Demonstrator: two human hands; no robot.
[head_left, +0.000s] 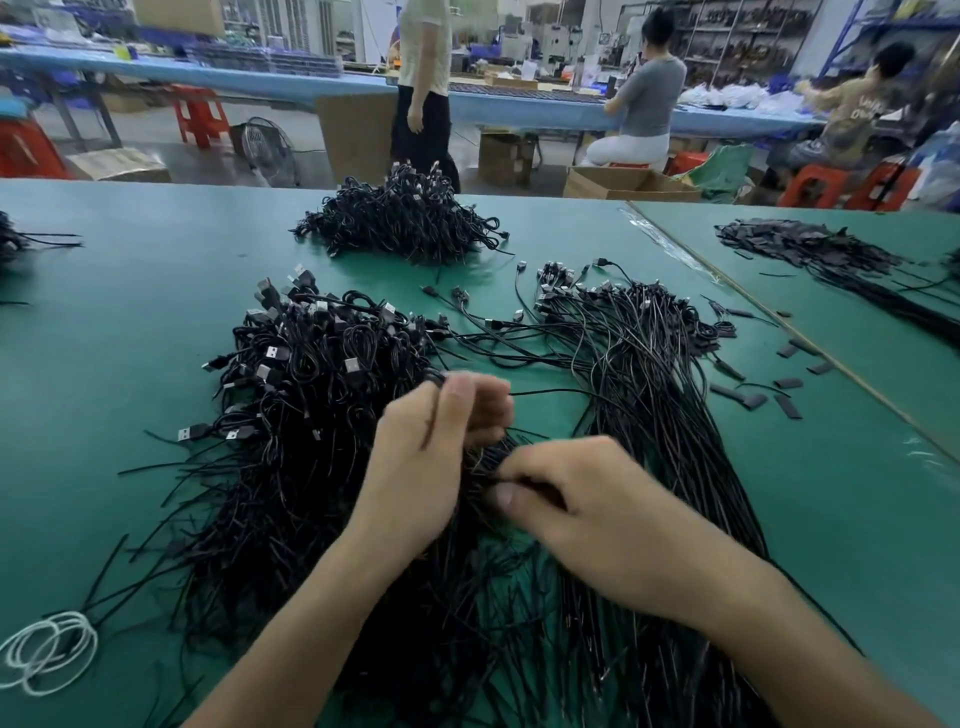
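Note:
Black USB cables cover the green table (130, 332). A tangled heap of coiled cables (322, 364) with USB plugs lies left of centre. A long straight bundle of cables (649, 395) runs on the right towards me. My left hand (421, 467) grips a small coil of black cable, fingers curled round it above the heap's near edge. My right hand (582, 504) pinches a thin black cable strand between thumb and fingers, just right of the left hand. A single cable (550, 392) leads from my left hand to the right bundle.
Another cable heap (405, 218) sits at the table's far side. Short black sleeve pieces (753, 384) lie scattered at right, with a larger pile (810, 249) on the adjoining table. White wire loops (49, 649) lie at near left. People work at a blue bench behind.

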